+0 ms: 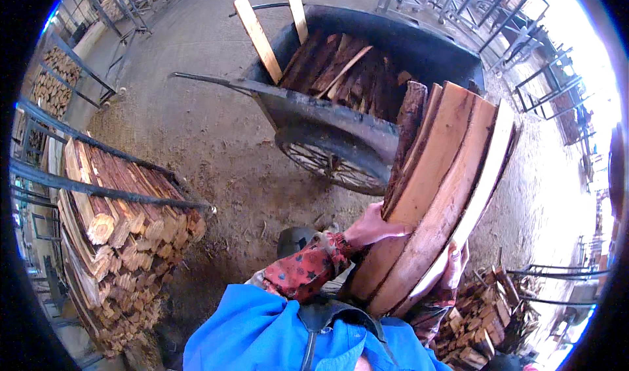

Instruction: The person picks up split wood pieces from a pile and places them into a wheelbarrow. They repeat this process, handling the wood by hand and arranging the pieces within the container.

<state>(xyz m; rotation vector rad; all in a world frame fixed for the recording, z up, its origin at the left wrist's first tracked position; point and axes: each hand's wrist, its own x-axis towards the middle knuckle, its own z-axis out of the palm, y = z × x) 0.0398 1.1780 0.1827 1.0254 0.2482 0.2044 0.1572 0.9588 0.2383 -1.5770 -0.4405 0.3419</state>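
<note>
Against my body I carry a bundle of several long, bark-edged wood slabs (449,155), their far ends reaching beside the cart's near right side. My left hand (377,228) presses on the bundle's left side, thumb over the nearest faces. On the right side my right hand (453,266) grips the outer slab, its fingers partly hidden. Ahead stands a dark two-handled metal cart (327,112) with a spoked wheel (337,168). Dark bark-covered slabs (341,69) lie inside it, and two pale boards (257,38) stick up at its left end.
To my left, a tall stack of split wood (124,240) sits in a metal rack (98,186). A heap of short wood pieces (481,309) lies low on the right. More metal frames (524,23) line the far right. Chips and scraps litter the concrete floor (223,141).
</note>
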